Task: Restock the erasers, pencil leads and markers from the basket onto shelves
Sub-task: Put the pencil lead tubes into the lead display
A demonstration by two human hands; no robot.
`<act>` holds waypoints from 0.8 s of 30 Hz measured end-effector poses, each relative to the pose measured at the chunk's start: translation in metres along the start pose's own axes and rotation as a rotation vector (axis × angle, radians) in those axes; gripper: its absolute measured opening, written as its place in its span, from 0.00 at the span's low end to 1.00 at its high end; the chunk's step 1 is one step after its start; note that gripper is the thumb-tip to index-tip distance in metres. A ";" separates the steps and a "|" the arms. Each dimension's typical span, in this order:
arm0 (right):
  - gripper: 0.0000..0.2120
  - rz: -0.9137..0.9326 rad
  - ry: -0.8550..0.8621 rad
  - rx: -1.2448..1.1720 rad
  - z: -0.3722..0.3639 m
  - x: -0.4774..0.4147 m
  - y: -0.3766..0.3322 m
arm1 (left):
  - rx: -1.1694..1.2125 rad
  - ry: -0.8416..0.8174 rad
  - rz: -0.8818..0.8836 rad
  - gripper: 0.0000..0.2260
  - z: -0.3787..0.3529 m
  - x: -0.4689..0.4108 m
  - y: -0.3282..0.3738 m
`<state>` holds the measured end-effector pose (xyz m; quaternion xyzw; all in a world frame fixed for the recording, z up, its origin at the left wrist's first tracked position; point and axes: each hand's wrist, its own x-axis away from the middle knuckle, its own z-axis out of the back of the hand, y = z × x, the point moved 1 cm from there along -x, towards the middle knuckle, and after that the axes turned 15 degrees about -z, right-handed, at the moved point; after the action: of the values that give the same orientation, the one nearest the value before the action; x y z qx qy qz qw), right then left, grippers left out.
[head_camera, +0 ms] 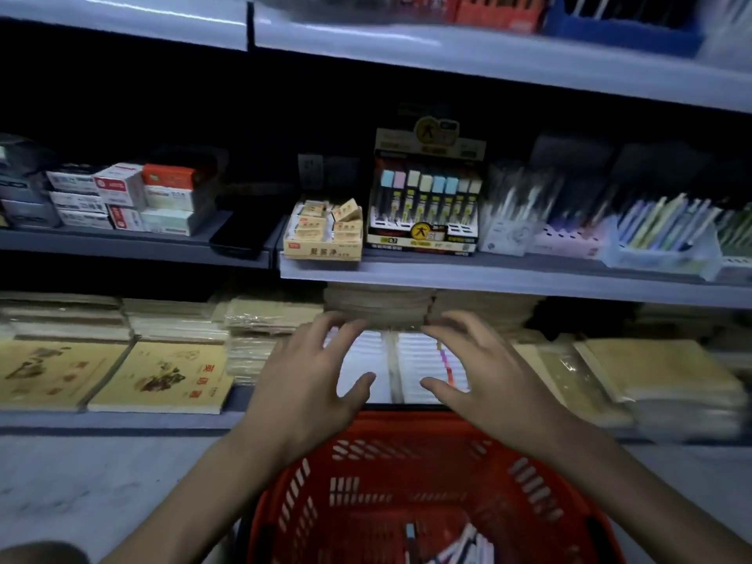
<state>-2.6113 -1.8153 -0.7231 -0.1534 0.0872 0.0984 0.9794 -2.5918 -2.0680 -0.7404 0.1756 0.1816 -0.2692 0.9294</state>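
Marker packs [415, 360] sit on the bottom shelf [122, 419], just past the red basket [407, 474]. Left grip [309, 376] and right grip [484, 372] hover either side, fingers spread, holding nothing. Looks like the marker step; next, I reckon, grab the pens [460, 543] in the basket.

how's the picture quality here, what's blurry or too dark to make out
Head view: dim overall, with the back of the middle shelf lost in shadow; glare streaks the top shelf edge; motion blur smears the left hand, right hand and pen trays; the eraser box and pencil lead display read sharpest; the wide lens bows the shelf lines.
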 end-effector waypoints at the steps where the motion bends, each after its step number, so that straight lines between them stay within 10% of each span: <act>1: 0.29 -0.022 -0.003 -0.003 -0.005 0.009 0.011 | -0.026 -0.039 -0.004 0.29 -0.006 0.001 0.004; 24: 0.23 -0.143 -0.466 0.352 -0.151 0.178 0.167 | -0.342 -0.568 0.072 0.50 -0.152 0.067 -0.023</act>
<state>-2.4973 -1.6775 -0.9483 0.0397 -0.1351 0.0451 0.9890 -2.5892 -2.0510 -0.9071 -0.0585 -0.0484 -0.2398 0.9679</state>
